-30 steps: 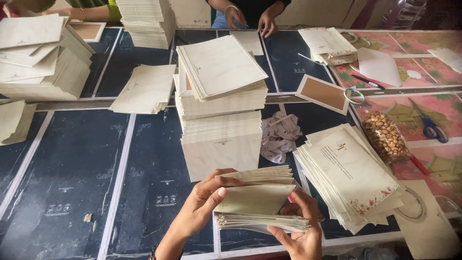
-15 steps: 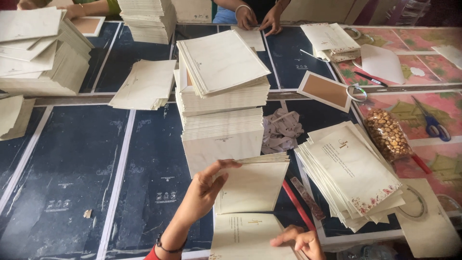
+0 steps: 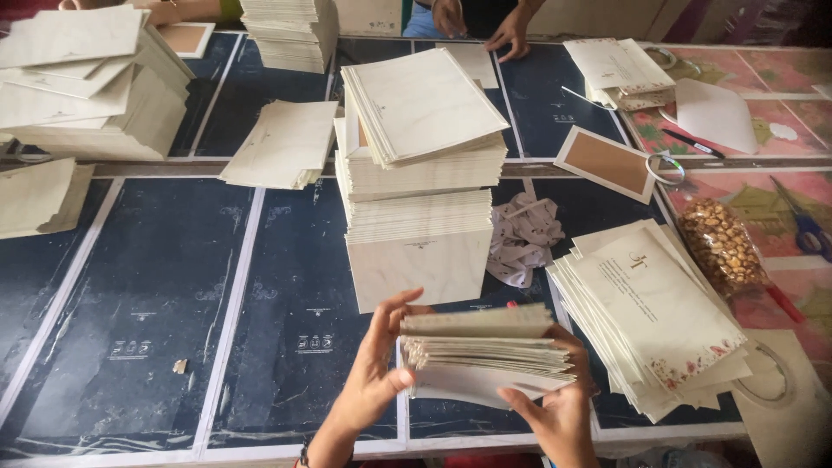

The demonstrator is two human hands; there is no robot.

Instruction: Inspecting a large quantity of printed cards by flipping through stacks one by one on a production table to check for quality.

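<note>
Near the table's front edge I hold a thick bundle of cream cards (image 3: 481, 351) edge-on between both hands. My left hand (image 3: 377, 368) grips its left end, thumb on the front and fingers spread upward. My right hand (image 3: 559, 407) clasps the right end from underneath. Just behind the bundle stands a tall stack of cream envelopes (image 3: 420, 173). To the right lies a fanned pile of printed cards with floral corners (image 3: 650, 312).
A crumpled printed paper (image 3: 524, 238), a bag of nuts (image 3: 721, 245), blue scissors (image 3: 806, 225), a brown-faced card (image 3: 607, 162) and tape rings lie to the right. More envelope stacks (image 3: 82, 82) stand at left and back. Another person's hands (image 3: 485, 22) rest at the far edge.
Half a second ago my left hand held one sheet raised while another lay low near my right hand. Now both hands are closed on the gathered bundle again, held edge-on.
</note>
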